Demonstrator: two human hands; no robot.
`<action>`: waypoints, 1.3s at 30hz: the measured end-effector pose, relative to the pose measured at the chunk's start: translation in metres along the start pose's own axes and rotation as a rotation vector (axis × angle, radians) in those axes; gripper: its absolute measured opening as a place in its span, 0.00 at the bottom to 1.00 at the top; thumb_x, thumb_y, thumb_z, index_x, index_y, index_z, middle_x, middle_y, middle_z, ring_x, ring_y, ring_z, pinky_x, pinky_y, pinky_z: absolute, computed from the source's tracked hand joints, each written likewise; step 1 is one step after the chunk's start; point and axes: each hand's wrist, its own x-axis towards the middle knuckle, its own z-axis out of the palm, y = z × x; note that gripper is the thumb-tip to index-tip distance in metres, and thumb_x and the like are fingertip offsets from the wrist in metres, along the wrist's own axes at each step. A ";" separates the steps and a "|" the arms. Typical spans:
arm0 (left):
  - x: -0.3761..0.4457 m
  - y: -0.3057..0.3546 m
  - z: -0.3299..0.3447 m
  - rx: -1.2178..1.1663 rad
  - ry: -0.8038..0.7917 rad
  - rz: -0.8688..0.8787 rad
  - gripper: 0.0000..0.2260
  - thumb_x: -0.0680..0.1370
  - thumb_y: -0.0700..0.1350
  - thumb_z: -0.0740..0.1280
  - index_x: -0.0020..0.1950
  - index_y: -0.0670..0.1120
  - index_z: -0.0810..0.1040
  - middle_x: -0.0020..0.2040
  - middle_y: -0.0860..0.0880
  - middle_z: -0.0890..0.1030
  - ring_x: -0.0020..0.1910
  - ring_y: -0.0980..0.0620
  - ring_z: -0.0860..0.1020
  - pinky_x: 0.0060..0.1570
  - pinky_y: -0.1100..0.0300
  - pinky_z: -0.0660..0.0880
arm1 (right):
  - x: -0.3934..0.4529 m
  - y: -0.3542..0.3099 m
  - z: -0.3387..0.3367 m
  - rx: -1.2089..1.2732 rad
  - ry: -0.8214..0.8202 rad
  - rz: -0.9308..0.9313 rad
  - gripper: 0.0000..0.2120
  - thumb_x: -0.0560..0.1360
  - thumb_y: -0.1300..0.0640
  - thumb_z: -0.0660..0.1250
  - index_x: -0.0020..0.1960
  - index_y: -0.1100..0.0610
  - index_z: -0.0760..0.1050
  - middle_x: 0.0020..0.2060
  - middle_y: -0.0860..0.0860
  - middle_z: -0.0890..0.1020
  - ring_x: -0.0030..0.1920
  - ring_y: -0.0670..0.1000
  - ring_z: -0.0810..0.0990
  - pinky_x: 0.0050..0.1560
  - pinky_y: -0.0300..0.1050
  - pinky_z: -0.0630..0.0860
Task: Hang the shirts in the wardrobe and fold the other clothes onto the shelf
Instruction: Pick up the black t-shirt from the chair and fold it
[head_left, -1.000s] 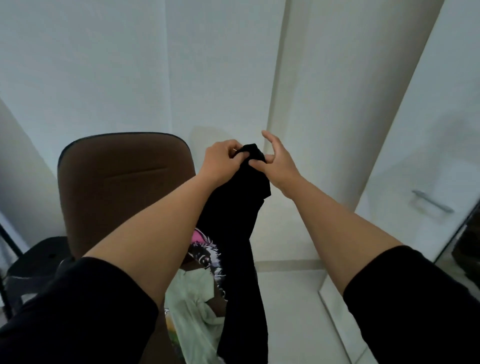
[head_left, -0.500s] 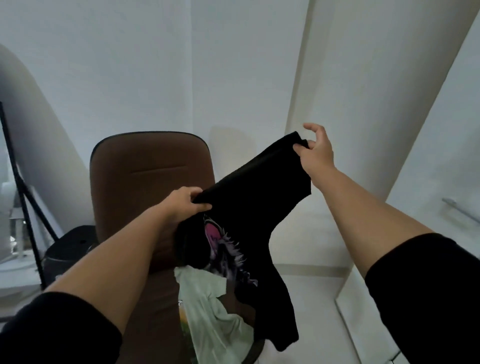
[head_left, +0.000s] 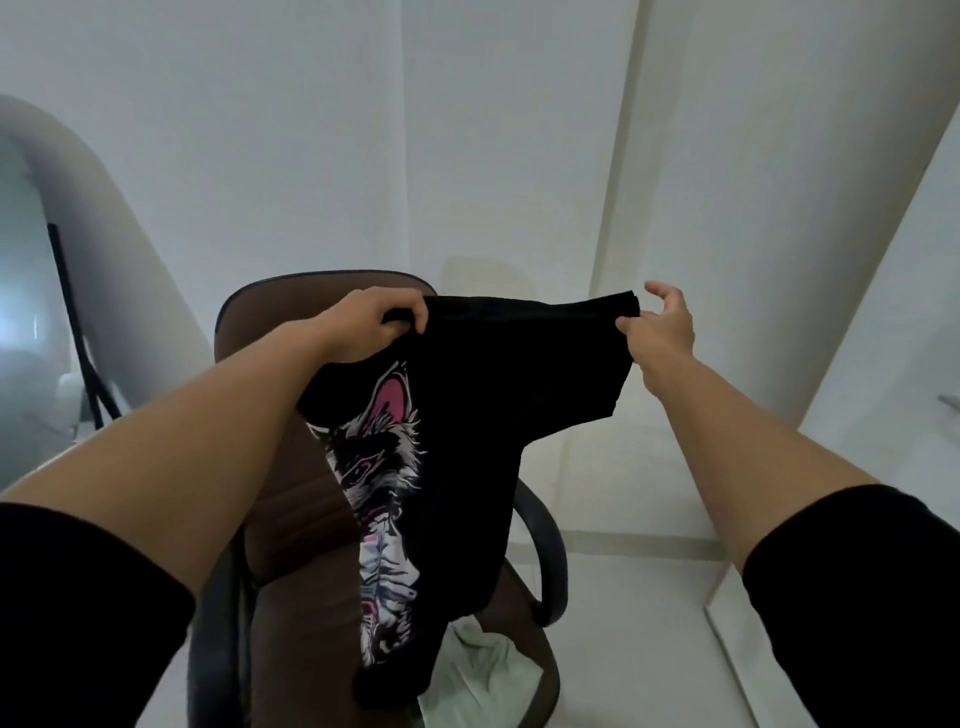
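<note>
Shirt (head_left: 498, 415): black, printed, held up over chair (head_left: 291, 493) at 6 o'clock, spread for hanging.
Left hand (head_left: 371, 325): fist gripping one top corner.
Right hand (head_left: 660, 327): pinching the other corner, remaining fingers loose.

Brown padded office chair (head_left: 291, 525) with dark curved armrest (head_left: 543, 551), standing on pale floor (head_left: 639, 623). On seat: crumpled pale green garment (head_left: 483, 675), partly hidden behind hanging black cloth. Floor light-coloured, meeting white wall (head_left: 467, 156) behind chair; thin dark stand (head_left: 78, 332) leaning at far left, footing not discernible.
</note>
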 end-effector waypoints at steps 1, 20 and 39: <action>0.003 0.003 -0.003 0.058 -0.041 -0.012 0.14 0.79 0.37 0.60 0.43 0.56 0.77 0.48 0.51 0.74 0.49 0.49 0.74 0.48 0.63 0.66 | -0.001 0.002 0.001 -0.003 0.011 0.013 0.24 0.76 0.67 0.63 0.68 0.49 0.66 0.52 0.51 0.76 0.46 0.48 0.77 0.40 0.37 0.74; 0.017 0.035 -0.014 -0.499 0.112 -0.189 0.25 0.75 0.35 0.64 0.69 0.55 0.71 0.57 0.52 0.76 0.38 0.60 0.78 0.32 0.73 0.74 | -0.071 -0.046 0.075 0.141 -0.722 -0.140 0.31 0.77 0.66 0.63 0.74 0.50 0.56 0.51 0.59 0.82 0.47 0.54 0.83 0.54 0.47 0.78; -0.056 -0.037 -0.009 -0.282 0.050 0.071 0.29 0.77 0.36 0.65 0.69 0.64 0.63 0.63 0.60 0.73 0.60 0.54 0.76 0.61 0.51 0.75 | -0.061 -0.030 0.071 -0.237 -0.506 -0.591 0.25 0.76 0.67 0.60 0.64 0.40 0.68 0.65 0.37 0.71 0.68 0.46 0.68 0.70 0.45 0.64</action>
